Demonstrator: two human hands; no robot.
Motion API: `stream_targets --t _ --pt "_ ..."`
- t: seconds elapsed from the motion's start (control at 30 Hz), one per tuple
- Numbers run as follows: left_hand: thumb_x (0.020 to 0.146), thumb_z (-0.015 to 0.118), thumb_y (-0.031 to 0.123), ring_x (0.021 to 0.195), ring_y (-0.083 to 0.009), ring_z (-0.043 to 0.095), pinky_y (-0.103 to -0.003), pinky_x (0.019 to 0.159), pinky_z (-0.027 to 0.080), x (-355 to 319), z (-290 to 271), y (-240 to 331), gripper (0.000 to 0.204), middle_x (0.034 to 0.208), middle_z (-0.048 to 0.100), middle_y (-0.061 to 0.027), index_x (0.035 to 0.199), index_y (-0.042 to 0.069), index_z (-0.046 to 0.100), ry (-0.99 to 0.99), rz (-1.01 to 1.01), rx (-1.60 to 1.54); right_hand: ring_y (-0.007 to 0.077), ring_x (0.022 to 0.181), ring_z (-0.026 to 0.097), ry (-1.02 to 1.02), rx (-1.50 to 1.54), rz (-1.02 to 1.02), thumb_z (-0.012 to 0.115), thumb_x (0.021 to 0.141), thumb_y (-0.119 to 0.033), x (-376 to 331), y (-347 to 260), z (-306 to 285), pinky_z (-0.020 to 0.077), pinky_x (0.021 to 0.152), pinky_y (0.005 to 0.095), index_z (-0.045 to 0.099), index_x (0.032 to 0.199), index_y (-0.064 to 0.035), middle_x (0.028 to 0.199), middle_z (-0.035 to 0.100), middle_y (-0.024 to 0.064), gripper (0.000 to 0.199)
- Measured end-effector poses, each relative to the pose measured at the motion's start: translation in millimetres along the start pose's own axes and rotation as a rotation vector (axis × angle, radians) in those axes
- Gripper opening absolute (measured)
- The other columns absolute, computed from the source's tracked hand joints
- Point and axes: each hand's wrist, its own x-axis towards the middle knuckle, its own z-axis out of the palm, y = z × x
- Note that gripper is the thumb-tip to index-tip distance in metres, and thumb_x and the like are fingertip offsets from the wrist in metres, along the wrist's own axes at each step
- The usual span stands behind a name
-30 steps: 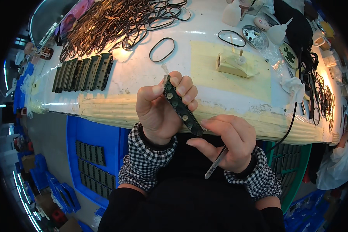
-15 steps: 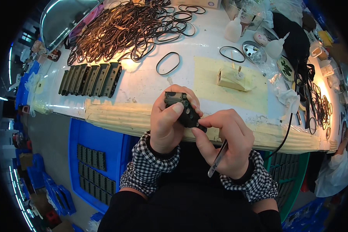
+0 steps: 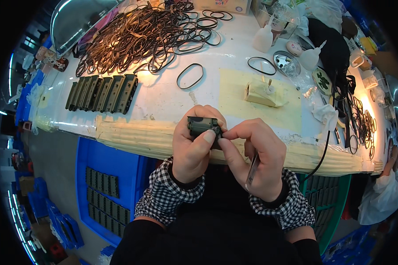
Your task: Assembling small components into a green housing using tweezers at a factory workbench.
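Assembly is midway: left hand (image 3: 193, 148) grips dark slotted block (image 3: 203, 125), right hand (image 3: 256, 157) pinches its near end, tweezers (image 3: 252, 168) tucked in palm; finished blocks (image 3: 102, 92) lie far left.

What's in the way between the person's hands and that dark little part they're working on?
Nothing visible: the left hand already holds the dark part, and the right hand touches it with its fingertips.

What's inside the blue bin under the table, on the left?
The blue bin holds dark ridged strips lying in rows on its floor. The table edge and the checked sleeve cover its right side.
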Motion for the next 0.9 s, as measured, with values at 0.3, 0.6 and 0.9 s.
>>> stream_targets --t 0.3,0.6,0.9 --pt "0.085 0.060 0.029 0.082 -0.0174 0.049 -0.032 0.078 0.043 2 0 1 0.023 0.086 0.053 -0.0058 0.091 0.008 0.051 -0.026 -0.190 -0.402 0.0138 0.067 0.054 -0.081 0.030 0.138 0.005 0.082 -0.085 3 -13 -36 0.0414 0.063 0.0254 0.065 0.083 0.0022 0.073 0.058 0.0052 0.106" --pt "0.085 0.061 0.028 0.085 -0.0188 0.051 -0.033 0.077 0.044 1 -2 -3 0.024 0.088 0.053 -0.0064 0.095 0.008 0.050 -0.087 -0.242 -0.575 0.0211 0.079 0.066 -0.062 0.022 -0.179 0.079 0.076 -0.005 3 -16 -26 0.0530 0.069 0.0286 0.070 0.106 -0.0011 0.090 0.067 0.0108 0.032" --pt "0.086 0.059 0.028 0.084 -0.0195 0.050 -0.032 0.076 0.043 0 0 -3 0.024 0.087 0.052 -0.0069 0.093 0.008 0.049 -0.069 -0.228 -0.540 0.0211 0.083 0.066 -0.063 0.072 -0.192 0.078 0.077 -0.005 1 -9 -18 0.0539 0.071 0.0294 0.070 0.105 -0.0015 0.093 0.067 0.0104 0.029"
